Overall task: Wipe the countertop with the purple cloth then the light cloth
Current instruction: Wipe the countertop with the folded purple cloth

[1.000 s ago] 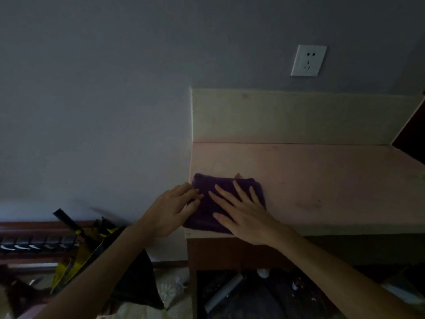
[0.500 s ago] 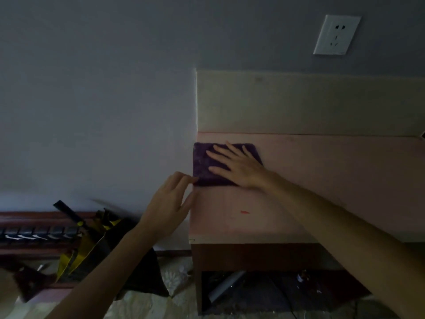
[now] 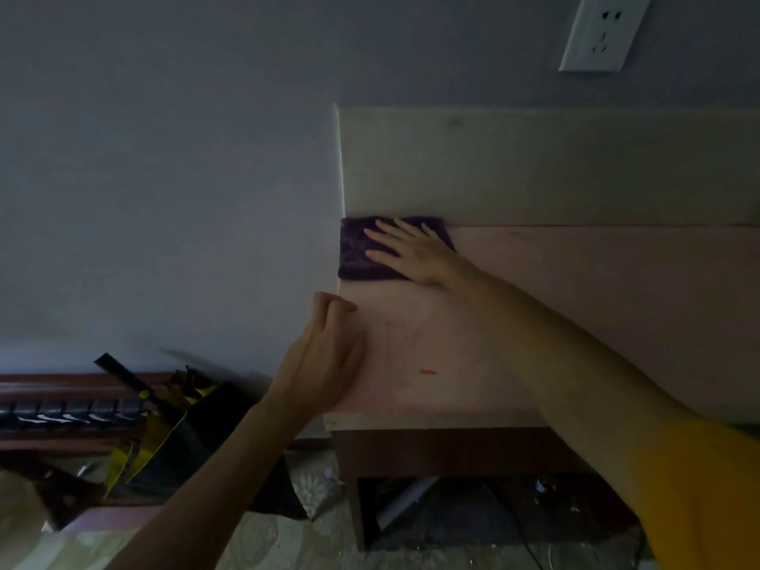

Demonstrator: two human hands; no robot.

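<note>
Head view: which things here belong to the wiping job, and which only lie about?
Job: purple cloth under the flat right hand; pink countertop; left hand at its edge.
Lying about: wall socket; black and yellow bag; red mark.

Dim, underexposed indoor scene with soft, grainy focus. The desk (image 3: 596, 290) beyond the fingers (image 3: 386, 234) is the brightest area, while the floor (image 3: 288, 540) below them sinks into murk. Wide-angle distortion bends the edges; no glare.
</note>
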